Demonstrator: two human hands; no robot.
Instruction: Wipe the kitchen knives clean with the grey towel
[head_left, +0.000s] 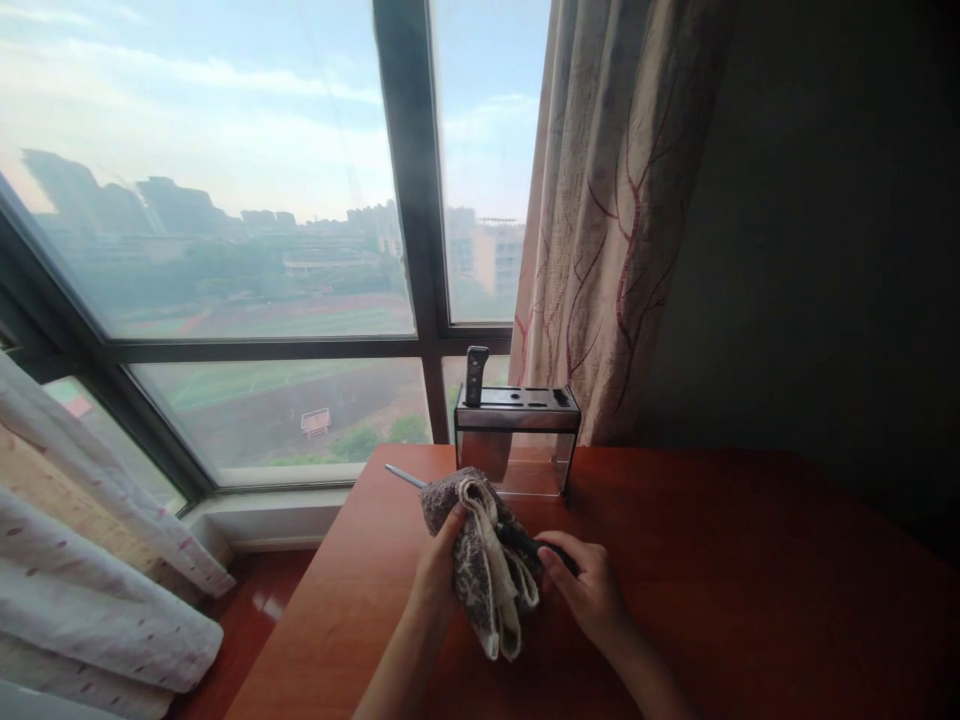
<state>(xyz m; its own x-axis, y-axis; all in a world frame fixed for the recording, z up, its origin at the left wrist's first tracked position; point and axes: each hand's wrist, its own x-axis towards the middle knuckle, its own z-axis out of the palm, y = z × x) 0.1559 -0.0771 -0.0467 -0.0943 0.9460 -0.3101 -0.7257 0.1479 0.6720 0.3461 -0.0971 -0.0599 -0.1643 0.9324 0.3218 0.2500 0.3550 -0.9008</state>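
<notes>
My left hand [442,560] is closed on a folded grey-brown and cream towel [480,580], its thumb pressing on the top fold. The towel is wrapped around the middle of a sharpening steel [405,476], whose thin grey rod sticks out at the upper left. My right hand [589,590] is closed around its black handle [525,543] on the right. The covered part of the rod is hidden. Just behind the towel stands a clear-sided knife block [517,408] with a slotted metal top. One knife [475,375] sits upright in its left slot, its broad blade showing through the side.
The reddish-brown wooden table [720,560] carries the block near its far edge. Behind it are a large window with a dark frame [409,180] and a patterned curtain [600,200]. A white curtain [97,590] hangs at the lower left, beyond the table's left edge.
</notes>
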